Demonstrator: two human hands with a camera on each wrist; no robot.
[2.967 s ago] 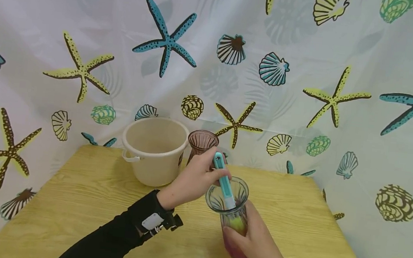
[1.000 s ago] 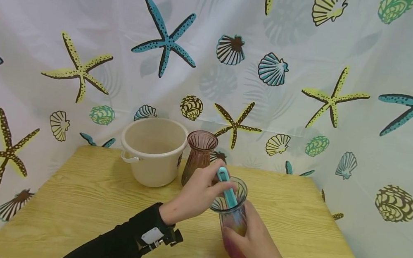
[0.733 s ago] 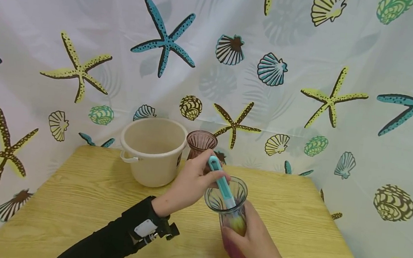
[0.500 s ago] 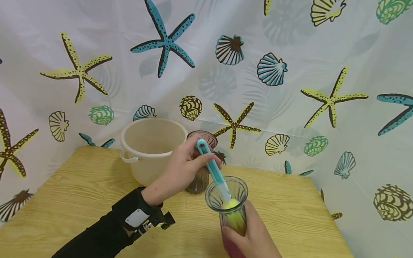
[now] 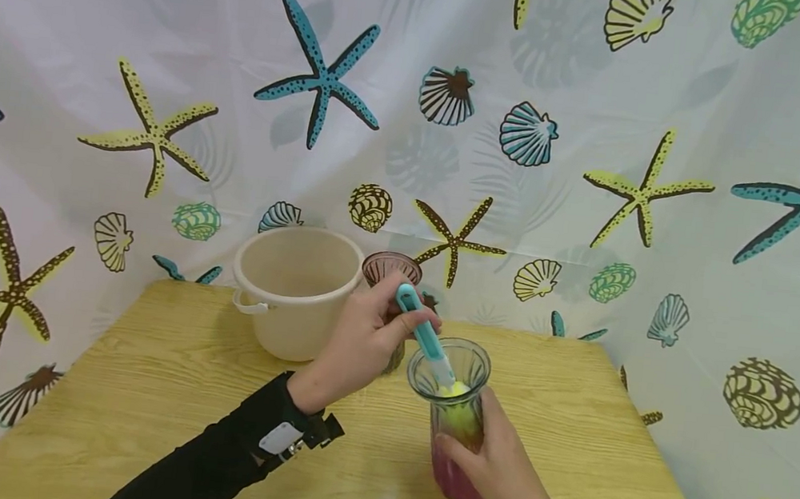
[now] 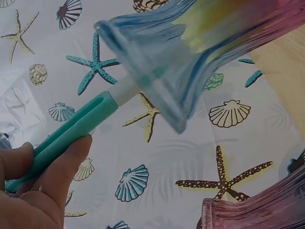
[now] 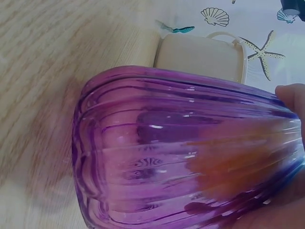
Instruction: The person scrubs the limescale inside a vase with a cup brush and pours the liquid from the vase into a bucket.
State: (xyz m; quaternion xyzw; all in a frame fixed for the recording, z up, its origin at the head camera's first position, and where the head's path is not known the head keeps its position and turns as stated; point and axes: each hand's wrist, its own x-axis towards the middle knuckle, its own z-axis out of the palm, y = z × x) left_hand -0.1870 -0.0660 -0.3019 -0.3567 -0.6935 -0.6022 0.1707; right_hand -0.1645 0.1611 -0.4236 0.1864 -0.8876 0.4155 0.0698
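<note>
My left hand [image 5: 355,338] pinches the teal handle of a sponge bottle brush [image 5: 426,339]. Its white neck slants down through the mouth of a ribbed glass vase [image 5: 458,484], and the yellow sponge head [image 5: 457,393] sits inside, just below the rim. The vase fades from bluish at the top to pink-purple at the base. My right hand [image 5: 505,468] grips it around the middle, slightly tilted. The left wrist view shows thumb and fingers on the handle [image 6: 71,129]; the right wrist view shows the purple vase bottom [image 7: 138,152] close over the wood, with an orange-yellow blur inside.
A cream bucket [image 5: 299,324] with a handle stands at the back left of the wooden table [image 5: 162,387]. Beside it is a second, brownish-pink glass vase [image 5: 393,265], partly hidden behind my left hand. A curtain [image 5: 555,216] printed with starfish and shells surrounds the table.
The brush went deep into the vase a second ago, then was drawn up until the sponge showed at the mouth. Since then my left hand has shifted slightly right and down; the vase's mouth moved right.
</note>
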